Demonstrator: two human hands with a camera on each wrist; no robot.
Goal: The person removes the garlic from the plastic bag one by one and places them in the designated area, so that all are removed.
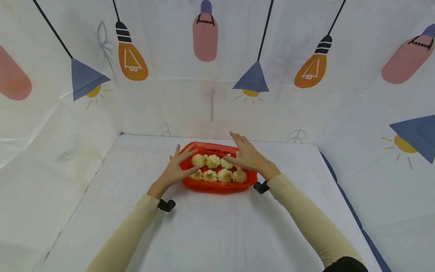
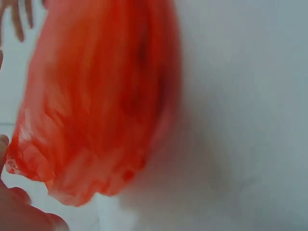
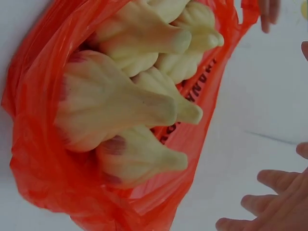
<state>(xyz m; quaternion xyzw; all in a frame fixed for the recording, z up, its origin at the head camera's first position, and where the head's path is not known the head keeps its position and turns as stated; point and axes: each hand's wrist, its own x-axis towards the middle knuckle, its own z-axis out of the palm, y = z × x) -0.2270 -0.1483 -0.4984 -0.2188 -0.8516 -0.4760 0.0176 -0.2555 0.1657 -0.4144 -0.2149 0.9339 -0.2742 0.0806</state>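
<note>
Two rows of pale garlic bulbs (image 1: 213, 161) lie in an opened red plastic bag (image 1: 217, 187) on the white table. My left hand (image 1: 175, 169) hovers at the bag's left side, fingers spread and thumb over the near-left bulb. Over the right side is my right hand (image 1: 249, 155), its fingers extended and its thumb reaching above the back row; neither hand grips anything. The right wrist view shows garlic bulbs (image 3: 115, 101) close up, with the right hand's fingers (image 3: 276, 180) beside the bag. From the left wrist, the bag (image 2: 96, 106) hides the bulbs.
White sheeting (image 1: 214, 105) printed with lamps and bulbs surrounds the table (image 1: 217, 230) at the back and sides. A blue strip (image 1: 350, 206) runs along the right edge. Black straps with small devices (image 1: 166, 205) sit on both wrists.
</note>
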